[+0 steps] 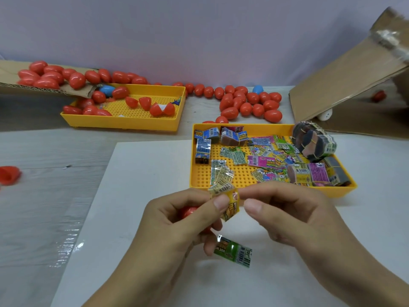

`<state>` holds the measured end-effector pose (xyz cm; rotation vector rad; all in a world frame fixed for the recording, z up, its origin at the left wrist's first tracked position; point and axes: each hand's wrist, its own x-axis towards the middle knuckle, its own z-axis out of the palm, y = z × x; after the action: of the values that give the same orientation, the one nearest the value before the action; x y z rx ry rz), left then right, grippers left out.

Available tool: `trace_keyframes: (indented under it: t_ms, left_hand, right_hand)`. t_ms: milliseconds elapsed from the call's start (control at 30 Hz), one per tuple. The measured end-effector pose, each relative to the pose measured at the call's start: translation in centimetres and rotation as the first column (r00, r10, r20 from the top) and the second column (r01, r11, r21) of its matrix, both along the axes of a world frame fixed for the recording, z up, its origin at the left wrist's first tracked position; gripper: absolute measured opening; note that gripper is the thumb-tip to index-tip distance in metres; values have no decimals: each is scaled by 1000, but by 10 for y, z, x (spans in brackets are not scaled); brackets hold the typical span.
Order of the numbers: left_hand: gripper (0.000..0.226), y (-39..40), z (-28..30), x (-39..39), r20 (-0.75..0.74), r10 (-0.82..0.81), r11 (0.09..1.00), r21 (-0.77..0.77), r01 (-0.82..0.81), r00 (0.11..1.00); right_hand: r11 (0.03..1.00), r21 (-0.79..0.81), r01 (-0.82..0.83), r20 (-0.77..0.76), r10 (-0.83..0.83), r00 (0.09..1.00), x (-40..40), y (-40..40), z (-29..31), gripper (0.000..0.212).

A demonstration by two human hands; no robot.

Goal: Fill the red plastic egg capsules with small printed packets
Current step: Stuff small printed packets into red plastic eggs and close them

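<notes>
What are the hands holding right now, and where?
Left hand cups a red egg capsule half and pinches a folded yellow packet by its left edge; right hand pinches its top right.

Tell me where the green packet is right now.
In the head view, the green packet lies flat on the white sheet at bottom centre, just below the left hand and nearer the person than the packet tray.

Red capsule (188, 212) mostly hidden inside left hand (174, 220); packet print blurred; cardboard flap (345, 80) cut by right edge.
</notes>
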<state>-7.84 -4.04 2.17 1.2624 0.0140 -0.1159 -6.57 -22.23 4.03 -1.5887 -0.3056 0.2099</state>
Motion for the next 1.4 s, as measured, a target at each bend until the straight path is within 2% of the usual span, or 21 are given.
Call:
trace_keyframes:
  t_ms: [100, 333, 400, 467, 533, 667, 867, 1067, 1200, 1300, 1400]
  left_hand:
    - [28, -2, 2, -1, -23, -17, 1000, -13, 17, 1000]
    - [31, -3, 2, -3, -43, -24, 1000, 2, 24, 999]
    - [32, -1, 0, -3, 14, 93, 991, 92, -94, 996]
    - [26, 1, 0, -4, 242, 197, 926, 273, -261, 950]
    - [13, -1, 3, -6, 444, 177, 867, 351, -353, 878]
    - [15, -10, 3, -11, 528, 112, 866, 363, -343, 842]
    - [31, -4, 7, -10, 648, 84, 785, 425, -451, 757]
    - [26, -4, 6, -9, 653, 8, 753, 494, -434, 757]
    - [18, -5, 3, -8, 636, 39, 756, 486, -438, 771]
    - [23, -9, 4, -10, 547, 112, 806, 439, -398, 829]
    - [25, -13, 3, -12, 432, 159, 849, 400, -347, 888]
  right_hand:
    - [1000, -23, -5, 103, 7, 995, -3, -1, -1, 15]
    - [988, -119, 100, 156, -81, 984, -4, 1, -3, 21]
    - [991, -66, 120, 33, -118, 993, -2, 0, 0, 21]
    - [992, 54, 118, -238, -102, 966, 2, -1, 4, 18]
    - [987, 112, 115, -401, -61, 914, 4, -2, 8, 23]
    - [986, 153, 60, -492, 24, 870, 1, 1, 9, 24]
    - [993, 80, 88, -482, -39, 875, -1, 2, 4, 22]
    - [992, 91, 86, -480, -32, 876, -4, 5, 4, 20]
    - [991, 105, 79, -472, -20, 882, -4, 4, 2, 25]
    - [994, 77, 82, -417, -42, 908, -4, 5, 1, 32]
    - [995, 59, 78, -340, -54, 939, -5, 6, 1, 21]
